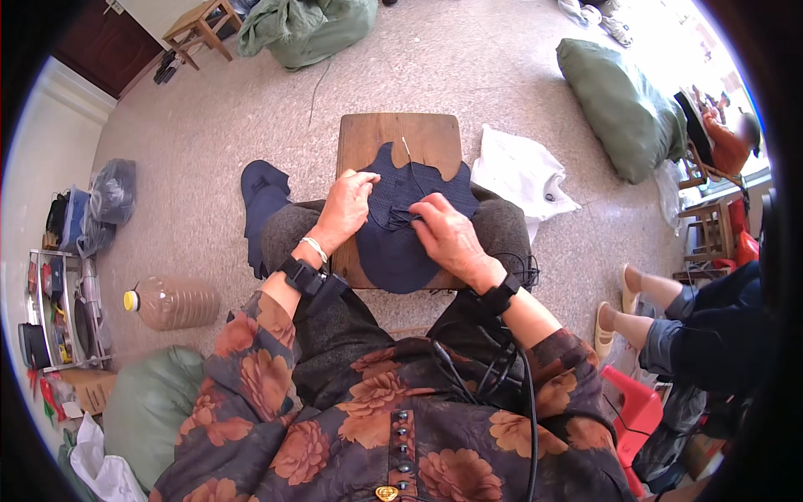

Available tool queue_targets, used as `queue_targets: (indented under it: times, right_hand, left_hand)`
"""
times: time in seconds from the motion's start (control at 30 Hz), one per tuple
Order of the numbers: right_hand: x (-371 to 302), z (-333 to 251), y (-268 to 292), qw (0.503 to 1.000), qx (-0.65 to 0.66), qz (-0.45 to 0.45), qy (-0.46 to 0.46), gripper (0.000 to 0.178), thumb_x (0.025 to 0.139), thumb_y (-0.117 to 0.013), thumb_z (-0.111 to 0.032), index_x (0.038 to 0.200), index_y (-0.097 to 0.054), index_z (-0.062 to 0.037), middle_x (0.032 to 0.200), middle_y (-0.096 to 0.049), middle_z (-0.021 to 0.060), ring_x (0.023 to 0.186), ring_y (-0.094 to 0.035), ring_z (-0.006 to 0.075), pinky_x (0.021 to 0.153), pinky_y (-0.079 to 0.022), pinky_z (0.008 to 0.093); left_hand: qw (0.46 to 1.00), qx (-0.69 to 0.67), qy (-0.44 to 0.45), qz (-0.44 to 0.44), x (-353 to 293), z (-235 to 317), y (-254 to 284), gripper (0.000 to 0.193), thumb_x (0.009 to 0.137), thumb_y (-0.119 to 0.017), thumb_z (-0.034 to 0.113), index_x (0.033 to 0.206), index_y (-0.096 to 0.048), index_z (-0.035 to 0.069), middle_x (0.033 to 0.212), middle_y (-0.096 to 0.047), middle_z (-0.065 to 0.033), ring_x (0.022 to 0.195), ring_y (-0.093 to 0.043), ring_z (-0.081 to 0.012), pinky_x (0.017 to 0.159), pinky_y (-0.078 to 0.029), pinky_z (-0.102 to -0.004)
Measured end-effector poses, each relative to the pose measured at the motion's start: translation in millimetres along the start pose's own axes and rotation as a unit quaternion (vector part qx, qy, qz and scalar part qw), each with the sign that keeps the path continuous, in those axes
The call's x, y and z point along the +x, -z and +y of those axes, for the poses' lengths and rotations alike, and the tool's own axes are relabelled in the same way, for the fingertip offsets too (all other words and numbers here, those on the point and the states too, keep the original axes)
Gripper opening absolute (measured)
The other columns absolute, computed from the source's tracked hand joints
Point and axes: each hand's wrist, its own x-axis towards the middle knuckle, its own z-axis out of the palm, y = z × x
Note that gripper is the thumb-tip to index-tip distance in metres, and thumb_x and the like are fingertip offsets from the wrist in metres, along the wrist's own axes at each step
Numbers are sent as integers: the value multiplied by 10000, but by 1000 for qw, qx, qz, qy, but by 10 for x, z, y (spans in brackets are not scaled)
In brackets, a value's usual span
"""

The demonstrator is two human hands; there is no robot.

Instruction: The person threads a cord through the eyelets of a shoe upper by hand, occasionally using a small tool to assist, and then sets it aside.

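Note:
A navy piece of textured fabric (397, 259) with a cut-out, curved outline lies across a wooden stool (355, 130) between my knees. My left hand (347, 205) is closed at the fabric's upper left edge, thumb and finger pinching it. Over the middle of the fabric, my right hand (449, 236) has its fingers drawn together on a dark thread (403, 216), which lies in loops there. From the fabric toward the stool's far end runs a thin dark strand with a slim, pale-tipped needle-like tool (406, 147); no hand touches that tip.
More navy pieces (264, 197) are beside my left knee. A white plastic bag (519, 171) lies right of the stool, and a stuffed green sack (619, 109) beyond it. A large clear bottle (176, 303) rests at left. Another person's legs (652, 330) and a red stool (629, 410) are at right.

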Motion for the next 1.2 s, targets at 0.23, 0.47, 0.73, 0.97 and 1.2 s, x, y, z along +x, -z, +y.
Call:
queue_targets:
  times: [0.23, 0.47, 0.73, 0.97, 1.2]
  right_hand:
    - [-18, 114, 45, 997, 10, 21, -78, 178, 896, -638, -88, 1066, -632, -31, 1025, -595, 151, 952, -637, 369, 816, -528, 442]
    - [102, 218, -44, 998, -62, 10, -6, 361, 798, -732, -105, 1138, -635, -35, 1091, -578, 140, 1040, -591, 346, 864, -513, 427]
    - [123, 215, -102, 997, -73, -14, -11, 458, 768, -769, -150, 1187, -627, -35, 1128, -565, 138, 1058, -574, 340, 902, -496, 424]
    - [115, 283, -69, 999, -41, -26, -11, 457, 784, -751, -129, 1208, -610, -34, 1155, -569, 152, 1114, -566, 355, 943, -486, 424]
    - [112, 338, -70, 1000, -8, -20, -22, 471, 796, -706, -65, 1246, -571, -42, 1178, -568, 173, 1143, -554, 376, 973, -475, 438]
  left_hand:
    - [936, 310, -161, -43, 69, 212, 22, 122, 893, -653, 65, 1001, -708, 50, 891, -623, -131, 792, -647, -348, 743, -532, -405]
    - [918, 357, -158, -72, 44, 150, 24, 37, 863, -668, 75, 890, -670, 49, 889, -624, -113, 831, -661, -334, 723, -534, -422]
    - [924, 311, -197, -103, 78, 112, 2, 39, 848, -664, 46, 862, -660, 10, 869, -614, -139, 836, -651, -343, 733, -528, -419]
    - [946, 239, -189, -107, 87, 48, -1, 56, 839, -637, 5, 885, -669, 5, 849, -619, -138, 847, -642, -326, 755, -514, -419]
    - [912, 323, -232, -99, 151, 195, -194, 137, 834, -639, 4, 968, -631, 29, 854, -615, -136, 884, -637, -333, 772, -514, -420]
